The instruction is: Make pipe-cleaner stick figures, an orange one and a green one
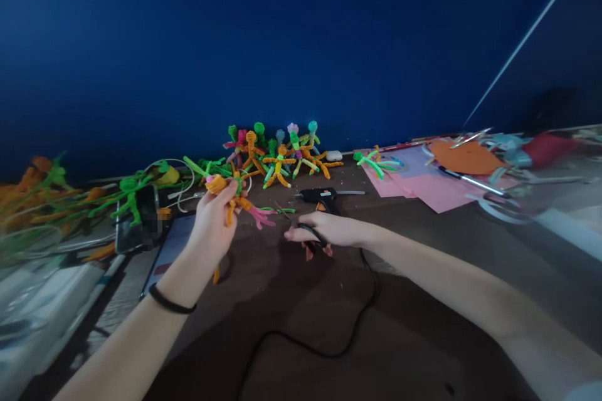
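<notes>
The left hand (214,219) has thumb and fingers pinched on a figure (217,185) of fuzzy wire, orange with green and pink, held up over the table (291,301); its pink end (261,217) points toward the right hand (324,229). That hand's fingers are curled about the dark handles of the scissors (314,234) — the blades point away toward the figure, apart from it, and I cannot tell whether they are parted. A green strand (290,210) lies near the tips.

Just beyond the right hand is the glue gun (320,195), a clear stick out of its back; a black cord (324,356) winds across the table nearer the body. Farther off, many-coloured figures (281,163) stand bunched along the blue wall (301,37), a white case (334,155) beside them. To the left lie a phone (129,232) and green and orange pieces (129,188); to the right — pink paper (437,193), an orange sheet (465,158) and a pen (475,182).
</notes>
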Demonstrator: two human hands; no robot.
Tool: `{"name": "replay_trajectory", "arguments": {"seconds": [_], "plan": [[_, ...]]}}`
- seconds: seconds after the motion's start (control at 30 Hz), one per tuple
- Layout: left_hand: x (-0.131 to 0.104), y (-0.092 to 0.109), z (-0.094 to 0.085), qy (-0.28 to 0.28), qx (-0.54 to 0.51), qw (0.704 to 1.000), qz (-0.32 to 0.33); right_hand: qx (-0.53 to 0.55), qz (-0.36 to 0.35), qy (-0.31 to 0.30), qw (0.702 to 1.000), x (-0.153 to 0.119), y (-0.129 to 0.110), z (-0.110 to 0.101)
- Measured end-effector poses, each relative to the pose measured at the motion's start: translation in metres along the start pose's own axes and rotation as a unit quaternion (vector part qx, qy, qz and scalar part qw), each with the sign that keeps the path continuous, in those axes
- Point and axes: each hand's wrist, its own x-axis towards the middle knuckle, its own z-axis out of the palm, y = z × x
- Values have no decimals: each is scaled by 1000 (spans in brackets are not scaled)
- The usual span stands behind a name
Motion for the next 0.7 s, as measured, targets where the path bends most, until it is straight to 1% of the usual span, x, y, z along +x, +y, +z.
{"name": "replay_trajectory", "arguments": {"seconds": [0.07, 0.17, 0.23, 0.27, 0.33, 0.4, 0.5, 0.6, 0.7], "plan": [[1, 1, -1, -6, 3, 1000, 14, -89, -9, 34, 995, -2, -1, -1], [1, 1, 0, -22, 5, 1000, 16, -231, -30, 83, 969, -8, -4, 1], [0, 1, 1, -37, 4, 999, 14, -318, -25, 99, 943, -12, -7, 5], [0, 1, 2, -41, 2, 999, 13, -353, -15, 97, 930, -14, -8, 8], [-1, 1, 4, -36, 5, 999, 18, -407, -11, 94, 908, -17, -9, 13], [-2, 2, 5, -30, 13, 999, 16, -441, -13, 91, 893, -18, -8, 17], [-3, 0, 4, -44, 23, 999, 7, -467, -24, 92, 879, -18, -6, 19], [-5, -4, 3, -61, 52, 997, 2, -478, -37, 81, 874, -16, -3, 15], [-10, -9, 2, -72, 82, 994, 3, -477, -46, 60, 876, -15, -2, 9]]}}
